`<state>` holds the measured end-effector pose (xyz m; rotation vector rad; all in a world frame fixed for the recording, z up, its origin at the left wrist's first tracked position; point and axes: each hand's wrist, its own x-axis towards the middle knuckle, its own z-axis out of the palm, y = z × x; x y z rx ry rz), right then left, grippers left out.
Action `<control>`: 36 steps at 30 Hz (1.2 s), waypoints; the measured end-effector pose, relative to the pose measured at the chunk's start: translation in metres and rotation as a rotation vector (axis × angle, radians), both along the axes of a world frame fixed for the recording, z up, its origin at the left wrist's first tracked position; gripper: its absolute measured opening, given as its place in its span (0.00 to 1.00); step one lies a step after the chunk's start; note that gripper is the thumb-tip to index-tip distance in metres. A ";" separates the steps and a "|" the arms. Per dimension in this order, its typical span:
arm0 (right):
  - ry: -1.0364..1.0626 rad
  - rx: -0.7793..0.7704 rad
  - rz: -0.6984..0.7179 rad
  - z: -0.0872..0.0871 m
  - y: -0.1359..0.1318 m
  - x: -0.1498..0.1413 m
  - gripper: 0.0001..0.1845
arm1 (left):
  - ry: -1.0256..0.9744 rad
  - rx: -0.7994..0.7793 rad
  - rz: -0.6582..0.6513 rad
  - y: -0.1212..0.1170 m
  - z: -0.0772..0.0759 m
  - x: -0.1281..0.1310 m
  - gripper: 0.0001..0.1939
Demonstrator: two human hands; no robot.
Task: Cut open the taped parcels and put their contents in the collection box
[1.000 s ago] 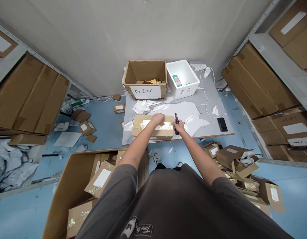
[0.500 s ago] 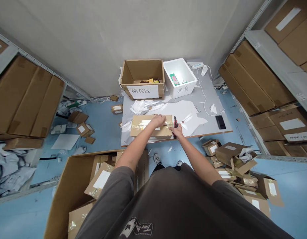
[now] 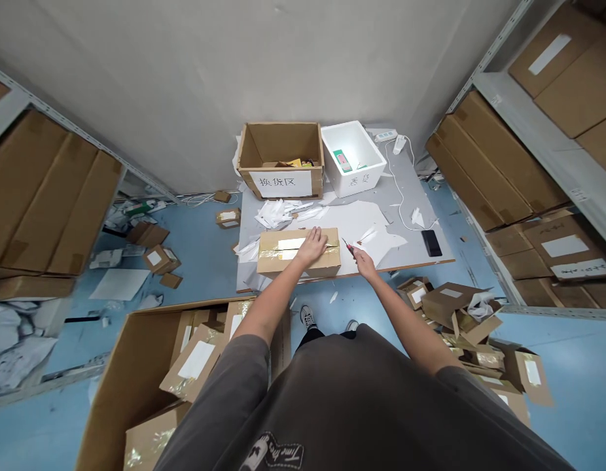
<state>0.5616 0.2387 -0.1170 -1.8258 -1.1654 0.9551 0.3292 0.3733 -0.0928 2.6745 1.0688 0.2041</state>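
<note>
A taped cardboard box (image 3: 273, 261) with a white label on top lies near the front edge of the table (image 3: 415, 260). My left hand (image 3: 313, 246) rests on top of the box, fingers stretched out flat over its right half. To the right of the box, my right hand (image 3: 364, 263) is closed around a red and black utility knife (image 3: 351, 249). The knife points up and left, its tip apart from the box. Scraps of white paper (image 3: 276, 214) lie behind the box.
A large open carton (image 3: 243, 173) and a white foam box (image 3: 345, 188) stand at the table's back. A phone (image 3: 431, 243) lies at the right. A big carton (image 3: 106, 379) of parcels is at my left, and opened boxes (image 3: 445, 304) are heaped at right. Shelves flank both sides.
My right hand has drawn away from the box's right end, and the knife has tilted from upright to pointing left. My left hand has flattened on the box top.
</note>
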 end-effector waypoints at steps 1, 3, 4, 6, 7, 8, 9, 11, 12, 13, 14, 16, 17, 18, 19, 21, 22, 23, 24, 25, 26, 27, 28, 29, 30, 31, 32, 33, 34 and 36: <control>-0.092 0.035 0.089 0.002 -0.004 0.009 0.36 | -0.026 0.013 -0.003 -0.001 -0.005 -0.002 0.17; -0.265 0.061 0.251 0.006 -0.007 0.024 0.31 | -0.065 0.028 -0.014 -0.003 -0.012 -0.004 0.16; -0.342 0.057 0.315 0.008 -0.006 0.028 0.29 | -0.079 0.033 -0.017 -0.004 -0.015 -0.004 0.16; -0.481 0.050 0.409 0.013 0.000 0.033 0.26 | -0.103 0.043 -0.019 -0.004 -0.019 -0.005 0.16; -0.545 0.051 0.442 0.016 0.004 0.034 0.25 | -0.113 0.047 -0.019 -0.004 -0.020 -0.005 0.15; -0.605 0.054 0.469 0.018 0.009 0.034 0.24 | -0.120 0.050 -0.019 -0.004 -0.022 -0.006 0.15; -0.660 0.058 0.491 0.020 0.013 0.035 0.24 | -0.127 0.050 -0.020 -0.003 -0.023 -0.006 0.15; -0.752 0.072 0.527 0.024 0.019 0.037 0.24 | -0.142 0.046 -0.022 -0.003 -0.025 -0.006 0.15; -0.790 0.082 0.541 0.026 0.020 0.039 0.24 | -0.150 0.043 -0.021 -0.003 -0.026 -0.006 0.14; -0.823 0.094 0.550 0.027 0.021 0.040 0.24 | -0.159 0.041 -0.018 -0.003 -0.028 -0.006 0.14; -0.852 0.106 0.553 0.028 0.021 0.042 0.24 | -0.168 0.039 -0.013 -0.003 -0.029 -0.006 0.13; -0.893 0.119 0.549 0.028 0.022 0.043 0.24 | -0.186 0.039 -0.004 -0.004 -0.031 -0.006 0.12; -0.905 0.122 0.547 0.028 0.023 0.043 0.24 | -0.193 0.040 -0.002 -0.005 -0.031 -0.006 0.12; -0.911 0.126 0.549 0.027 0.025 0.041 0.25 | -0.199 0.042 -0.003 -0.006 -0.031 -0.006 0.12; -0.913 0.132 0.556 0.026 0.027 0.040 0.25 | -0.201 0.045 -0.006 -0.008 -0.031 -0.006 0.12; -0.911 0.146 0.574 0.025 0.031 0.038 0.25 | -0.196 0.052 -0.012 -0.010 -0.031 -0.006 0.13; -0.908 0.152 0.578 0.024 0.033 0.037 0.25 | -0.193 0.055 -0.012 -0.011 -0.031 -0.006 0.13; -0.905 0.156 0.579 0.024 0.035 0.037 0.25 | -0.191 0.058 -0.010 -0.011 -0.031 -0.006 0.13; -0.902 0.158 0.575 0.024 0.036 0.038 0.25 | -0.189 0.061 -0.007 -0.012 -0.031 -0.005 0.12; -0.898 0.159 0.569 0.024 0.037 0.038 0.25 | -0.189 0.063 -0.004 -0.012 -0.031 -0.005 0.12; -0.893 0.161 0.566 0.024 0.038 0.040 0.26 | -0.188 0.063 -0.003 -0.012 -0.031 -0.006 0.12; -0.887 0.163 0.566 0.024 0.038 0.041 0.26 | -0.187 0.062 -0.004 -0.012 -0.030 -0.006 0.12; -0.877 0.163 0.567 0.024 0.037 0.044 0.26 | -0.184 0.059 -0.009 -0.011 -0.030 -0.007 0.12; -0.862 0.161 0.566 0.023 0.035 0.048 0.26 | -0.182 0.055 -0.013 -0.011 -0.030 -0.007 0.12; -0.837 0.155 0.556 0.023 0.032 0.053 0.26 | -0.182 0.050 -0.015 -0.011 -0.029 -0.008 0.12; -0.795 0.145 0.530 0.022 0.028 0.058 0.26 | -0.185 0.046 -0.017 -0.010 -0.028 -0.009 0.11; -0.731 0.133 0.485 0.021 0.024 0.063 0.27 | -0.189 0.043 -0.017 -0.010 -0.027 -0.010 0.12; -0.643 0.115 0.420 0.020 0.019 0.068 0.27 | -0.195 0.041 -0.016 -0.010 -0.025 -0.011 0.12; -0.529 0.092 0.340 0.019 0.014 0.070 0.28 | -0.201 0.042 -0.015 -0.011 -0.023 -0.012 0.13; -0.242 0.037 0.155 0.018 0.008 0.069 0.32 | -0.200 0.056 -0.004 -0.013 -0.019 -0.013 0.14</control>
